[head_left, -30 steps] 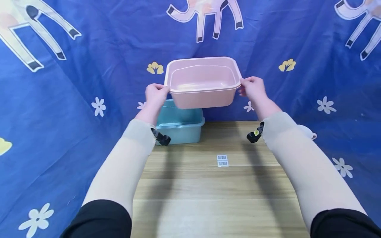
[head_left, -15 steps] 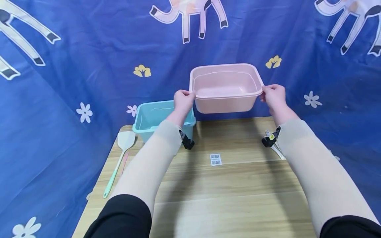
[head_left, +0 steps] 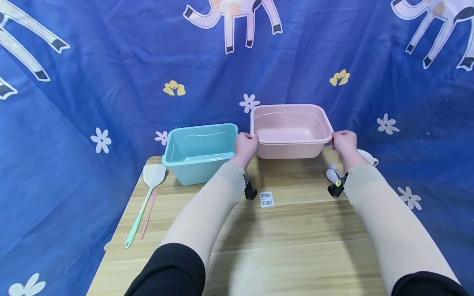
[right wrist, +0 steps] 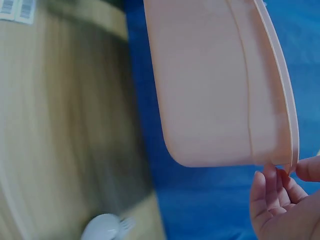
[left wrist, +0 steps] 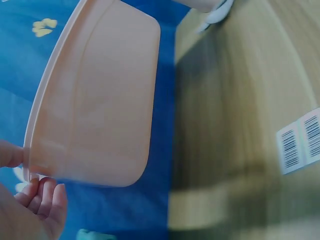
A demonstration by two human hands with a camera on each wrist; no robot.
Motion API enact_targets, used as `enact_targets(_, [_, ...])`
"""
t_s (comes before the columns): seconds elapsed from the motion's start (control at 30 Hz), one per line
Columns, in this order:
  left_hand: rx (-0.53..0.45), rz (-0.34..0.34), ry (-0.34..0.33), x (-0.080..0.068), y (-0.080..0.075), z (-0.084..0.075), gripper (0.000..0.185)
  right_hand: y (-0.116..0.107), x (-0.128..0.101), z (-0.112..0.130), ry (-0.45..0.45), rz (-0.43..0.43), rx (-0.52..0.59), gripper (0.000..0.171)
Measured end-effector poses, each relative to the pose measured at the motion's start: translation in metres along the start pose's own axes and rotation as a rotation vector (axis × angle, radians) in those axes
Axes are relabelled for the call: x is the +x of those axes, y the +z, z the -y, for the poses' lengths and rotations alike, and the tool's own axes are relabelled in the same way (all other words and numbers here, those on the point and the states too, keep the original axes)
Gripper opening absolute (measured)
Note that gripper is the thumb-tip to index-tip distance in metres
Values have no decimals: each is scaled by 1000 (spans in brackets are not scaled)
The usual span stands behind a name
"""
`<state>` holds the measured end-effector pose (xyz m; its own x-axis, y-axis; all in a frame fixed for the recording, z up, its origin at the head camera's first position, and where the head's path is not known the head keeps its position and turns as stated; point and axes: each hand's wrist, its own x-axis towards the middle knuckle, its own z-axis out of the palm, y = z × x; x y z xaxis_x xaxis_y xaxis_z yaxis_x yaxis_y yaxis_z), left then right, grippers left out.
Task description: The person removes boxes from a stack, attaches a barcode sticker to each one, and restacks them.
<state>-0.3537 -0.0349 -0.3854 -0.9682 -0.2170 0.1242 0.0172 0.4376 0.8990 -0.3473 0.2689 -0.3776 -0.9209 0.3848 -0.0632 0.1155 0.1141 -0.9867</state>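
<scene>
- Two hands grasp one pink basin (head_left: 291, 131) at the far edge of the wooden table (head_left: 281, 238), just beside a blue basin (head_left: 200, 151) on its left.
- Left hand (head_left: 245, 146) pinches the rim at the basin's left end, thumb above and fingers (left wrist: 46, 199) curled under the lip; right hand (head_left: 344, 142) does the same at the right end.
- Whether the base rests on the table or hangs just above it cannot be told; both wrist views show the underside off the wood at the ends.
- Judged handling: thin moulded plastic, empty, so light; the walls look stiff enough to keep their shape, but the smooth surface may slip.
- Judged grip point: the rolled rim at the two short ends gives the only real purchase; a level, two-handed hold suits it.
- Nearby on the table: a spatula (head_left: 146, 197) to the left, a white spoon (head_left: 332, 176) and fork under the right wrist, a white cup (head_left: 368, 157) behind it, a barcode label (head_left: 266, 199) near the middle.
</scene>
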Motion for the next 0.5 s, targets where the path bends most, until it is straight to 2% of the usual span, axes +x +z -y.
enact_targets(0.17, [25, 27, -54, -11, 14, 19, 14, 1, 4, -28, 57, 11, -13, 15])
enact_targets(0.3, [35, 67, -113, -20, 27, 40, 22, 1, 6, -47, 88, 33, -30, 28])
enact_targets(0.5, [105, 87, -128, -30, 42, 60, 33, -2, 6, -71, 128, 83, -21, 37])
